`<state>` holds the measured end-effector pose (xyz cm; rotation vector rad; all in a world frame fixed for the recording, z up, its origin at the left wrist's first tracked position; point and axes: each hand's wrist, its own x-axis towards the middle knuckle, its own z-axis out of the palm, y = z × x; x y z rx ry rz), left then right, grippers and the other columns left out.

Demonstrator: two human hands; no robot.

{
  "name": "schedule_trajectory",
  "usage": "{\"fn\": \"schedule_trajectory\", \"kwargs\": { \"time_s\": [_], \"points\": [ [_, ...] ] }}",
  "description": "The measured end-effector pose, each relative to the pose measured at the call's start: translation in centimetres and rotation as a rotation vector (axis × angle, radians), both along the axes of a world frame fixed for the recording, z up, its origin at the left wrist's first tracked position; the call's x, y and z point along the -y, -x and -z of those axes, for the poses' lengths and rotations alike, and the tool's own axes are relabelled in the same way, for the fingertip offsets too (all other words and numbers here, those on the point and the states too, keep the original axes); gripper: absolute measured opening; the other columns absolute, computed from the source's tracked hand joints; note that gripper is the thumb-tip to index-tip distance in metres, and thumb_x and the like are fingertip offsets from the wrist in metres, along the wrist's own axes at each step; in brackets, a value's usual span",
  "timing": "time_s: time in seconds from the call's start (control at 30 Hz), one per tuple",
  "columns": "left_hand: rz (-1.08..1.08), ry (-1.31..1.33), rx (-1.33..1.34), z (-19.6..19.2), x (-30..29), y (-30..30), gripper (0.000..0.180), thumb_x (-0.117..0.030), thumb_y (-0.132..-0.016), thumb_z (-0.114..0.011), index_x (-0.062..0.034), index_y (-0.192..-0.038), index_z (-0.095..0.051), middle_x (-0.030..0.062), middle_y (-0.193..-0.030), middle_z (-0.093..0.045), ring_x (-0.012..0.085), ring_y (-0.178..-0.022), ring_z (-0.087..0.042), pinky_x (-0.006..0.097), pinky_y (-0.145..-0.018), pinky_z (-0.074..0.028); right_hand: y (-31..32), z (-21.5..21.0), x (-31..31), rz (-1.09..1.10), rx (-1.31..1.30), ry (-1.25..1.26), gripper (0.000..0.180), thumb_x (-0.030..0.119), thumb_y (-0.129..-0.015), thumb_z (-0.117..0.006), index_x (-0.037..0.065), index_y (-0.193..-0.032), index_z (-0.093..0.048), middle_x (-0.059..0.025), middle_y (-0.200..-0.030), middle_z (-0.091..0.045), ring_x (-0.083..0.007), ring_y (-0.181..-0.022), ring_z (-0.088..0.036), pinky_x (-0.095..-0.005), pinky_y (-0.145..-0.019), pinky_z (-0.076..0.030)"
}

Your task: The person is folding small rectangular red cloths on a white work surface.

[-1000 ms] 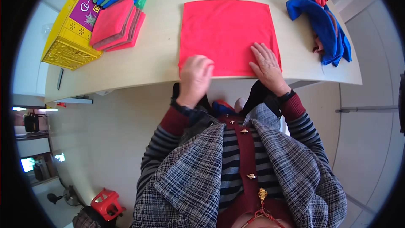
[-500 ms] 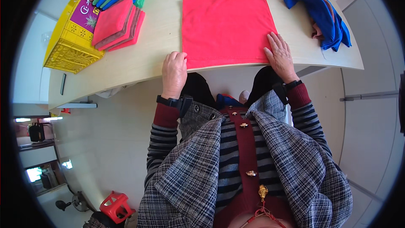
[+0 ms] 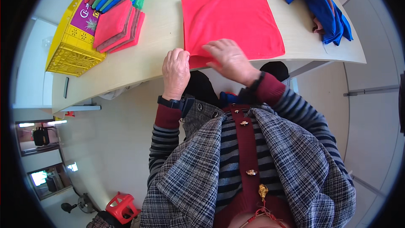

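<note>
A red cloth (image 3: 230,23), roughly square, lies flat on the table near its front edge. Soft creases run across its left part, and a strip of red hangs lower along the near left side. My left hand (image 3: 176,71) is closed at the near left corner, with its curled fingers pinching the cloth there. Over the near edge, left of the middle, is my right hand (image 3: 233,61). Its fingers stretch leftward with the thumb apart, and nothing shows in it. Whether its fingertips touch the cloth I cannot tell.
Folded cloths (image 3: 116,23) in red, brown, blue and green stand stacked at the left, against a yellow plastic basket (image 3: 76,52). Crumpled blue cloths (image 3: 318,10) lie at the far right. The light wooden table (image 3: 162,14) has a curved front edge before my lap.
My right hand has left the cloth's near right corner and swung left toward my left hand. The cloth's near edge has shifted and creased; my left hand stays at its corner.
</note>
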<state>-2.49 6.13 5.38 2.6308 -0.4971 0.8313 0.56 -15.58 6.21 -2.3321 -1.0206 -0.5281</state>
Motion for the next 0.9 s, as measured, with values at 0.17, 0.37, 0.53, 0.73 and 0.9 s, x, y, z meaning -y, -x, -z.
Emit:
{"fn": "schedule_trajectory", "kwargs": {
  "time_s": [0.17,0.37,0.53,0.73,0.9],
  "points": [
    [0.017,0.006,0.061,-0.3,0.5,-0.3,0.005,-0.006,-0.089,-0.065,-0.0047,-0.091,-0.060,0.0104,-0.092,-0.061,0.0308,-0.089,-0.060,0.042,-0.079,-0.050,-1.8,1.3,-4.0,-0.004,-0.105,0.122,0.030,0.018,-0.086,-0.071,0.003,-0.111,-0.067,-0.0120,-0.105,-0.066,-0.0319,-0.104,-0.062,-0.0433,-0.091,-0.050],
    [0.009,0.146,-0.122,0.1,-3.6,-5.9,0.006,-0.008,-0.091,-0.064,-0.0028,-0.092,-0.062,0.0128,-0.090,-0.065,0.0342,-0.085,-0.064,0.043,-0.075,-0.051,-2.7,2.0,-3.5,0.045,-0.167,-0.217,0.015,0.013,-0.090,-0.067,0.001,-0.098,-0.068,-0.0147,-0.091,-0.065,-0.0337,-0.089,-0.064,-0.0414,-0.078,-0.053],
    [-0.144,0.168,-0.304,2.4,-7.2,-18.5,0.019,-0.019,-0.089,-0.067,-0.0052,-0.103,-0.068,0.0146,-0.103,-0.069,0.0350,-0.096,-0.067,0.046,-0.081,-0.053,-2.6,1.0,-3.1,0.022,-0.265,-0.434,0.010,0.007,-0.091,-0.066,0.000,-0.096,-0.065,-0.0174,-0.086,-0.061,-0.0352,-0.081,-0.063,-0.0412,-0.070,-0.052],
    [-0.217,0.182,-0.311,3.8,-6.0,-27.5,0.027,-0.025,-0.086,-0.069,-0.0088,-0.107,-0.071,0.0145,-0.106,-0.071,0.0345,-0.099,-0.068,0.045,-0.085,-0.054,-2.0,0.3,-2.9,0.015,-0.345,-0.497,0.008,0.003,-0.090,-0.068,0.000,-0.096,-0.063,-0.0162,-0.083,-0.057,-0.0334,-0.078,-0.062,-0.0376,-0.068,-0.050],
    [-0.200,0.205,-0.359,3.9,-4.6,-29.9,0.019,-0.018,-0.084,-0.064,-0.0096,-0.098,-0.074,0.0150,-0.100,-0.073,0.0343,-0.096,-0.069,0.045,-0.085,-0.055,-2.0,0.2,-2.4,0.002,-0.376,-0.532,0.008,0.001,-0.091,-0.068,0.000,-0.097,-0.063,-0.0152,-0.082,-0.057,-0.0321,-0.077,-0.062,-0.0361,-0.067,-0.049]
  ]
}}
